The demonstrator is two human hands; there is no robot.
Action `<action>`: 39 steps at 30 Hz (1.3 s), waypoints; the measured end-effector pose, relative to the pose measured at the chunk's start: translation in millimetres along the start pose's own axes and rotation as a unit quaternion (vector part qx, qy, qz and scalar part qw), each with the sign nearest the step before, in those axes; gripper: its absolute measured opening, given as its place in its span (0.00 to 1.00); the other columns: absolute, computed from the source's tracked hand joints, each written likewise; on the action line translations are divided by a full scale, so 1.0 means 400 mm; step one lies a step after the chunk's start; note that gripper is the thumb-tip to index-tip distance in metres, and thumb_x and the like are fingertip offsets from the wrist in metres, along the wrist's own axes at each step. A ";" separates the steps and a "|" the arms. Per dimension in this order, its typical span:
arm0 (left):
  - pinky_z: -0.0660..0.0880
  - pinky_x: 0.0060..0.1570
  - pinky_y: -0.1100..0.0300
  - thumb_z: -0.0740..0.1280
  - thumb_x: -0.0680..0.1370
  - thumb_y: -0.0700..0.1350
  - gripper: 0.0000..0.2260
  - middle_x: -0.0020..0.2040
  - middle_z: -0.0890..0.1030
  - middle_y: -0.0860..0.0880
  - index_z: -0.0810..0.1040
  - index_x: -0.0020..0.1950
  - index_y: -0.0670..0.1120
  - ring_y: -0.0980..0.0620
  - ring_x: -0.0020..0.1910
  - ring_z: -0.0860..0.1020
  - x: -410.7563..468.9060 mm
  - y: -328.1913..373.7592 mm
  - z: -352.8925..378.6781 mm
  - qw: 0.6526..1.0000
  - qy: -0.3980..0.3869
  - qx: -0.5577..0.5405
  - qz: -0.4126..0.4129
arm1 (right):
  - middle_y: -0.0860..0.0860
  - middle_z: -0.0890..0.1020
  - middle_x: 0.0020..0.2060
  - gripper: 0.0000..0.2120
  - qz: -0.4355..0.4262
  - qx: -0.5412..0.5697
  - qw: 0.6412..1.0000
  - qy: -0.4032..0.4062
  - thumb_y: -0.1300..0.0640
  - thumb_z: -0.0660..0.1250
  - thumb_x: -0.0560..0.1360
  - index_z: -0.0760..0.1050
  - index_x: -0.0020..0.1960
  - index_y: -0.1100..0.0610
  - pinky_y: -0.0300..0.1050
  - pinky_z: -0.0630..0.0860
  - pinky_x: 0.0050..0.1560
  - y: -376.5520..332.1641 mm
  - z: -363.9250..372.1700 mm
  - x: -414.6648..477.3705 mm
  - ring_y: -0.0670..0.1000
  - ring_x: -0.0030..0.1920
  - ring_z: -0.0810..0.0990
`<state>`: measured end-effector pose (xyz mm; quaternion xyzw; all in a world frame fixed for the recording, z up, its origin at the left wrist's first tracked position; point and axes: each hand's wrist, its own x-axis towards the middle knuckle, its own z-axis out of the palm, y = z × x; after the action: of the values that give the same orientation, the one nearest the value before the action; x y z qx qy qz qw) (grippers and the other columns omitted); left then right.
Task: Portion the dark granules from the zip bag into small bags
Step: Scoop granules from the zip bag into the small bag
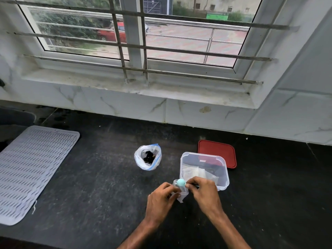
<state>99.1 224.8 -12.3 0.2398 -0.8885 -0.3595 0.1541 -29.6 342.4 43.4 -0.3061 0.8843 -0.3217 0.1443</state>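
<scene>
The one view comes from a wide-angle camera on the person's head, above the near edge of the counter (89, 177), facing forward and steeply down. The clear box (226, 177) sits close below the lens, low and right of centre. The left hand (159, 196) and right hand (203, 191) lie just in front of it, forearms running off the bottom edge. Beyond the box stand the tiled wall (125, 105) and barred window (188, 42), bowed by the lens.
</scene>
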 end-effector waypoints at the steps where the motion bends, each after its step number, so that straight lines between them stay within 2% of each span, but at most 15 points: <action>1: 0.74 0.42 0.76 0.74 0.73 0.51 0.09 0.50 0.81 0.60 0.83 0.53 0.56 0.63 0.44 0.79 0.001 0.001 -0.001 1.000 0.004 0.002 -0.001 | 0.42 0.86 0.39 0.03 0.005 0.010 1.000 0.003 0.55 0.76 0.72 0.85 0.46 0.50 0.39 0.81 0.45 -0.002 -0.001 0.003 0.39 0.40 0.83; 3: 0.72 0.39 0.77 0.74 0.73 0.51 0.09 0.48 0.80 0.61 0.83 0.52 0.57 0.65 0.41 0.78 0.002 0.002 -0.001 1.000 0.009 -0.003 0.003 | 0.42 0.86 0.37 0.02 0.017 0.041 0.999 0.006 0.56 0.76 0.73 0.85 0.45 0.51 0.41 0.82 0.43 -0.001 -0.004 0.007 0.39 0.38 0.83; 6: 0.75 0.41 0.75 0.74 0.74 0.52 0.11 0.49 0.80 0.61 0.81 0.55 0.59 0.68 0.40 0.77 0.004 0.000 -0.008 1.000 0.002 -0.016 0.005 | 0.45 0.85 0.34 0.02 0.053 0.103 0.993 -0.002 0.59 0.74 0.74 0.85 0.43 0.52 0.45 0.83 0.38 -0.006 -0.007 0.011 0.43 0.34 0.84; 9: 0.78 0.40 0.70 0.71 0.75 0.57 0.13 0.51 0.78 0.62 0.78 0.58 0.61 0.65 0.42 0.79 0.008 0.004 -0.030 0.999 0.016 -0.034 0.008 | 0.50 0.85 0.32 0.05 0.082 0.180 0.980 0.001 0.63 0.72 0.75 0.84 0.42 0.56 0.41 0.82 0.33 -0.026 -0.019 0.025 0.47 0.32 0.84; 11: 0.76 0.39 0.71 0.70 0.75 0.57 0.12 0.51 0.77 0.63 0.76 0.57 0.61 0.64 0.42 0.79 0.021 0.003 -0.062 0.997 0.073 -0.039 -0.005 | 0.51 0.86 0.33 0.06 0.089 0.228 0.970 -0.005 0.65 0.71 0.76 0.84 0.42 0.57 0.39 0.81 0.34 -0.052 -0.026 0.045 0.48 0.32 0.84; 13: 0.75 0.39 0.68 0.70 0.76 0.54 0.11 0.50 0.76 0.61 0.73 0.56 0.61 0.61 0.42 0.78 0.053 -0.022 -0.102 0.978 0.182 -0.061 -0.084 | 0.51 0.86 0.34 0.06 0.086 0.244 0.966 -0.025 0.65 0.71 0.76 0.84 0.44 0.56 0.40 0.82 0.37 -0.089 -0.018 0.077 0.48 0.33 0.84; 15: 0.76 0.42 0.59 0.71 0.75 0.53 0.14 0.51 0.76 0.57 0.71 0.57 0.57 0.55 0.44 0.78 0.101 -0.072 -0.136 0.935 0.265 -0.104 -0.210 | 0.50 0.86 0.36 0.07 0.069 0.220 0.972 -0.041 0.65 0.71 0.75 0.83 0.46 0.54 0.42 0.83 0.39 -0.136 0.020 0.122 0.47 0.36 0.85; 16: 0.76 0.45 0.54 0.72 0.74 0.54 0.17 0.52 0.76 0.53 0.71 0.59 0.53 0.50 0.47 0.78 0.125 -0.102 -0.144 0.915 0.274 -0.119 -0.272 | 0.49 0.86 0.36 0.06 0.049 0.194 0.979 -0.043 0.64 0.72 0.75 0.84 0.47 0.54 0.43 0.83 0.40 -0.159 0.050 0.147 0.47 0.36 0.85; 19: 0.74 0.51 0.52 0.72 0.73 0.59 0.26 0.56 0.78 0.46 0.72 0.62 0.44 0.44 0.54 0.78 0.186 -0.182 -0.137 0.892 0.202 -0.125 -0.384 | 0.49 0.87 0.42 0.05 -0.023 0.048 0.998 -0.029 0.58 0.71 0.74 0.85 0.49 0.55 0.46 0.82 0.48 -0.216 0.155 0.225 0.47 0.42 0.85; 24: 0.71 0.44 0.56 0.68 0.77 0.57 0.16 0.45 0.83 0.45 0.79 0.47 0.44 0.42 0.49 0.81 0.230 -0.220 -0.113 0.891 0.144 -0.138 -0.407 | 0.57 0.85 0.45 0.10 -0.021 -0.160 0.984 -0.081 0.60 0.60 0.77 0.81 0.50 0.59 0.52 0.79 0.47 -0.232 0.268 0.287 0.60 0.48 0.83; 29: 0.71 0.37 0.59 0.70 0.77 0.50 0.11 0.36 0.82 0.50 0.80 0.41 0.42 0.49 0.39 0.80 0.239 -0.235 -0.106 0.888 0.175 -0.202 -0.375 | 0.58 0.84 0.47 0.11 -0.017 -0.195 0.975 -0.102 0.63 0.58 0.77 0.79 0.50 0.61 0.53 0.78 0.46 -0.222 0.306 0.292 0.60 0.49 0.83; 32: 0.70 0.30 0.68 0.71 0.77 0.46 0.10 0.34 0.83 0.49 0.79 0.39 0.42 0.55 0.34 0.78 0.246 -0.227 -0.104 0.893 0.181 -0.236 -0.338 | 0.57 0.85 0.40 0.09 0.052 -0.094 0.990 -0.093 0.61 0.63 0.74 0.83 0.43 0.59 0.51 0.81 0.46 -0.213 0.310 0.296 0.58 0.44 0.84; 34: 0.73 0.33 0.66 0.70 0.77 0.46 0.09 0.36 0.84 0.49 0.79 0.39 0.43 0.56 0.34 0.79 0.252 -0.230 -0.099 0.901 0.165 -0.241 -0.321 | 0.54 0.86 0.34 0.08 0.127 0.019 0.987 -0.097 0.63 0.66 0.71 0.84 0.39 0.57 0.49 0.82 0.46 -0.197 0.312 0.305 0.53 0.39 0.85; 37: 0.79 0.43 0.54 0.69 0.79 0.44 0.05 0.40 0.85 0.48 0.81 0.44 0.45 0.52 0.40 0.83 0.264 -0.260 -0.099 0.898 0.114 -0.276 -0.322 | 0.56 0.85 0.31 0.10 0.264 0.225 0.933 -0.093 0.69 0.68 0.73 0.83 0.37 0.60 0.51 0.85 0.45 -0.186 0.306 0.322 0.52 0.33 0.85; 39: 0.80 0.49 0.50 0.66 0.80 0.40 0.05 0.44 0.86 0.47 0.82 0.49 0.45 0.48 0.45 0.84 0.271 -0.273 -0.102 0.892 0.067 -0.311 -0.321 | 0.59 0.83 0.32 0.09 0.327 0.314 0.887 -0.087 0.72 0.67 0.74 0.80 0.37 0.64 0.45 0.84 0.39 -0.183 0.310 0.333 0.52 0.30 0.83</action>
<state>61.0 74.9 -50.8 0.4755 -0.5929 -0.6308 0.1561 -43.3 153.9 -9.5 0.0349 0.7710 -0.4890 0.4065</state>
